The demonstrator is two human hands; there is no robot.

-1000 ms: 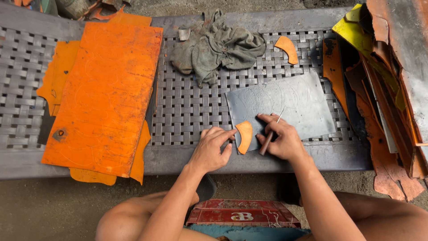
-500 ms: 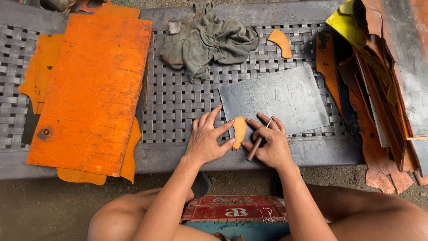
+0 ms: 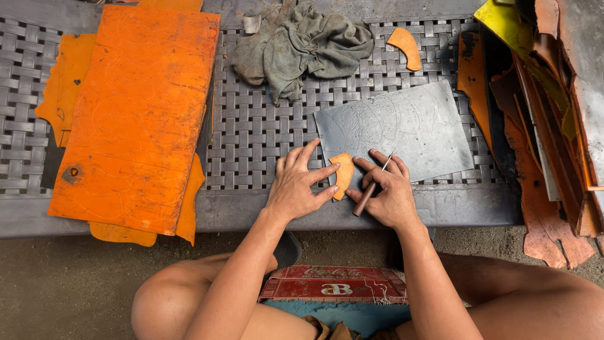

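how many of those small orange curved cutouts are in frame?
2. One orange cutout lies at the grey sheet's lower-left corner, pinned by the left hand. The other orange cutout lies near the rag. More may be hidden in the scrap pile.

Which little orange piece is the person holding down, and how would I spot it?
Find the grey metal sheet on the woven bench. At its lower left corner, the left hand pins a small curved orange piece; its twin lies untouched beside the rag.
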